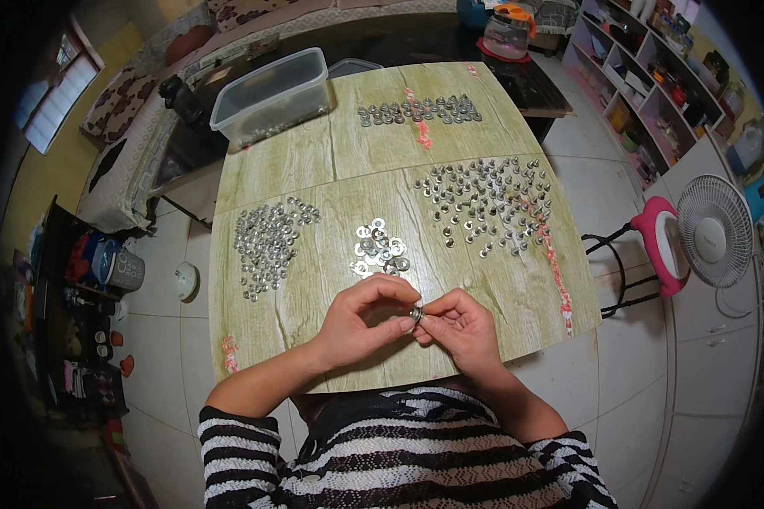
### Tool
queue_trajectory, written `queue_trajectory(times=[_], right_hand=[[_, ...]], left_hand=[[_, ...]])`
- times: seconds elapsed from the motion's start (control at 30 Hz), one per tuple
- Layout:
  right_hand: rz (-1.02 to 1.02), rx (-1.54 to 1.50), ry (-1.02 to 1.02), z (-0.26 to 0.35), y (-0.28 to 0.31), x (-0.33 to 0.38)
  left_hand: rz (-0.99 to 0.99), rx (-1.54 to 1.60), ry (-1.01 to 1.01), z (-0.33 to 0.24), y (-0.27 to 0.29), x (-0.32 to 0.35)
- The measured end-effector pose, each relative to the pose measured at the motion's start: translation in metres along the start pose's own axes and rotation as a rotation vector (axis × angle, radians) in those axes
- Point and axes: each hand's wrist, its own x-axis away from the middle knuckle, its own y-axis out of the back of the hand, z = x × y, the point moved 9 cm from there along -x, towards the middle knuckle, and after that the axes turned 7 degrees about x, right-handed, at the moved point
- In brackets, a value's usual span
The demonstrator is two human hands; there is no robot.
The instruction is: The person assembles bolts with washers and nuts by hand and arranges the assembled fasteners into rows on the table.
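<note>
My left hand (367,316) and my right hand (465,329) meet near the table's front edge. Pinched between their fingertips is a small metal bolt (416,315), apparently with a washer on it; the fingers hide part of it. Just beyond my hands lies a loose heap of flat washers (372,248). To the left, many small nuts (263,246) are spread in a patch. Over on the right, a wide group of bolts (484,204) stands mostly on their heads, shanks up. Farther back, bolt assemblies (420,112) sit in tight rows.
A clear plastic tub (272,97) with small metal pieces in it stands at the table's far left corner. The wood-patterned table (356,182) has pink-red marks. Right of it are a white fan (711,229) and a pink-backed chair (658,246). A dark table (382,42) adjoins behind.
</note>
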Motion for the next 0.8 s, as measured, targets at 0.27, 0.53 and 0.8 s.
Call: queue_trajectory(times=[0.27,0.53,0.8], right_hand=[[0.012,-0.001,-0.017,-0.004,0.001,0.001],[0.023,-0.006,0.008,-0.003,-0.001,0.0],[0.014,0.003,-0.021,-0.004,0.001,0.001]], left_hand=[[0.0,-0.06,-0.086,-0.009,-0.001,0.001],[-0.02,-0.06,0.038,0.002,0.002,0.0],[-0.028,0.042,0.17,0.013,0.002,0.002]])
